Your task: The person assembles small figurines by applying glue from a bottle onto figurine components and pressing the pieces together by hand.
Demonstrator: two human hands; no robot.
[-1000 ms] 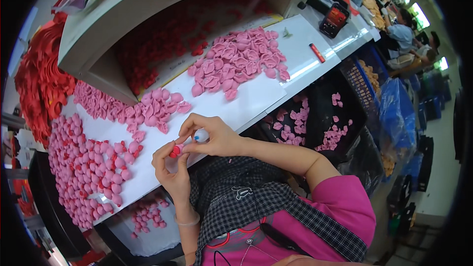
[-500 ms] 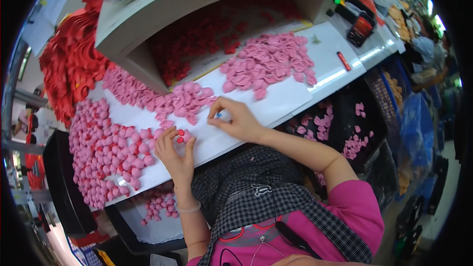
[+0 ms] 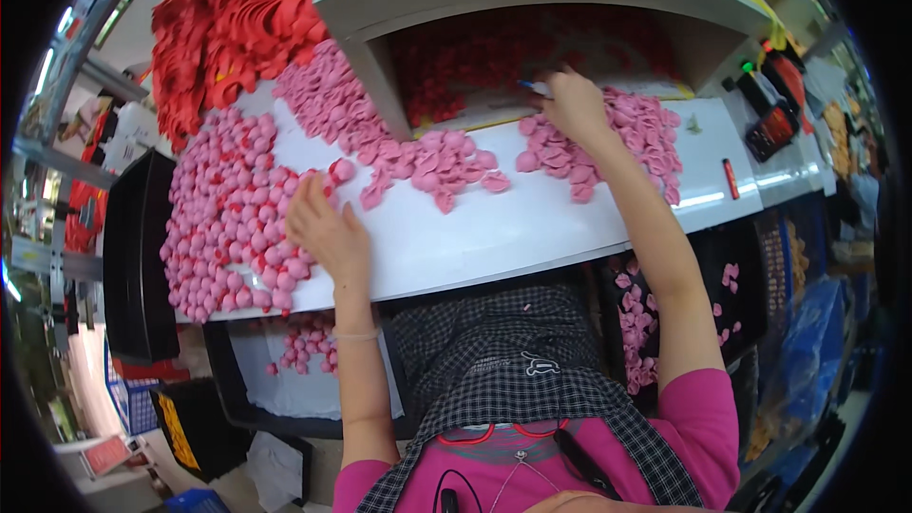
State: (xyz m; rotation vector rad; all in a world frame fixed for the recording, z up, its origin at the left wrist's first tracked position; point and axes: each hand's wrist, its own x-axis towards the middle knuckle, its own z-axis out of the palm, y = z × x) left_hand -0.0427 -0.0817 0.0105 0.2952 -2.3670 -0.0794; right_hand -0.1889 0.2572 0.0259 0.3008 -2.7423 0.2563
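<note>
My left hand [image 3: 328, 233] is at the right edge of a wide spread of pink balls with red bits [image 3: 233, 218]. Its fingers are stretched out and its thumb stands apart, with a pink ball [image 3: 342, 170] just past the fingertips. Gripped in my right hand [image 3: 578, 106] is a small white bottle with a blue tip [image 3: 538, 88], pointing left. That hand is at the mouth of a grey box-like shelf [image 3: 375, 66], above a heap of pink petal-shaped pieces [image 3: 646, 133]. Inside the shelf lie small red pieces [image 3: 442, 85], partly in shadow.
More pink pieces [image 3: 432, 161] lie mid-table on the white tabletop [image 3: 456, 237]. Red strips [image 3: 237, 28] are piled at the far left. A red marker-like stick [image 3: 730, 179] and a dark handheld device [image 3: 771, 133] lie right. Black trays [image 3: 228, 370] sit below the table edge.
My right hand has moved away and to the right with the bottle, up to the shelf. My left hand has moved to the pile of balls and let go of its pink ball. The view has shifted.
</note>
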